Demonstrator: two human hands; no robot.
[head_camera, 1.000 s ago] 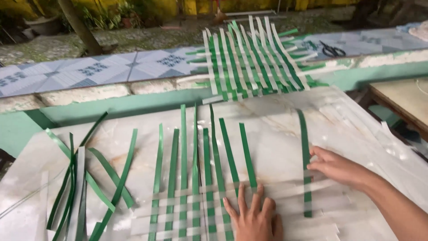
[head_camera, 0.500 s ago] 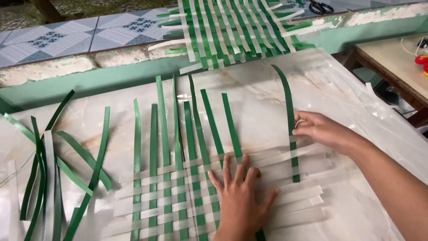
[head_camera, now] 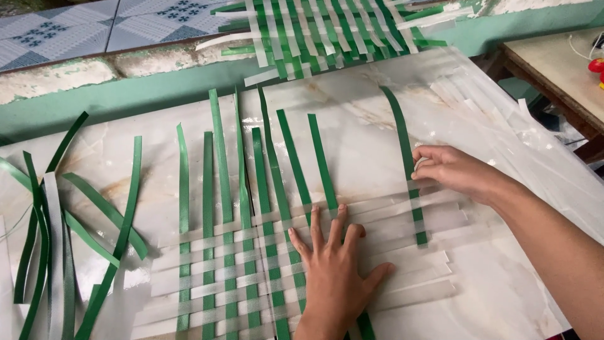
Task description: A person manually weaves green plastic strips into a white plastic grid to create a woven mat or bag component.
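Marble tabletop (head_camera: 377, 126) carries your woven mat (head_camera: 239, 264), your left hand (head_camera: 333, 264) pressing flat with spread fingers on its right edge, your right hand (head_camera: 450, 170) pinching a green strip (head_camera: 406, 157) just beyond.

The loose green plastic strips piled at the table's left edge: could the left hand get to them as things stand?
Probably yes. The left hand lies flat on the weave, holding nothing, and only flat woven strips lie between it and the loose green plastic strips.

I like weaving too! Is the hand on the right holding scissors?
No, the right hand holds no scissors; its fingers pinch a green strip lying across the clear strips.
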